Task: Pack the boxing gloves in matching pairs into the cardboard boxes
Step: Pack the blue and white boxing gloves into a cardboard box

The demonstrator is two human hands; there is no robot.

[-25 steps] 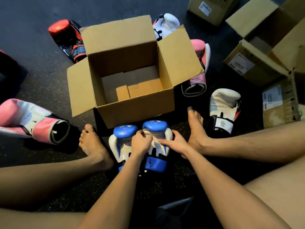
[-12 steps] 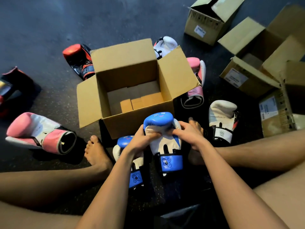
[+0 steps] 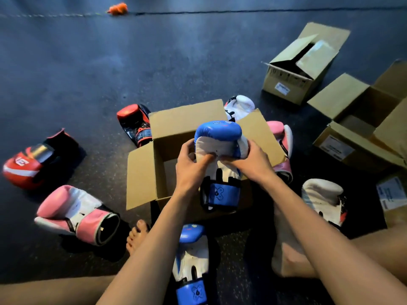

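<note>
Both hands grip a blue & white boxing glove (image 3: 218, 148) over the open cardboard box (image 3: 187, 119): left hand (image 3: 191, 166) on its left side, right hand (image 3: 253, 161) opposite. Matching glove (image 3: 193, 260) lies on floor btwn the forearms.

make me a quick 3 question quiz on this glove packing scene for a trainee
1. True or false: the left hand and the right hand both grip the blue-and-white padded boxing glove held up at the open brown cardboard box.
2. Where does the second blue-and-white glove lie? A) inside the box B) on the dark floor between the person's legs C) in the right hand
3. Name the main colour of the glove lying farthest left.

Key: 1 true; 2 B; 3 red
</note>
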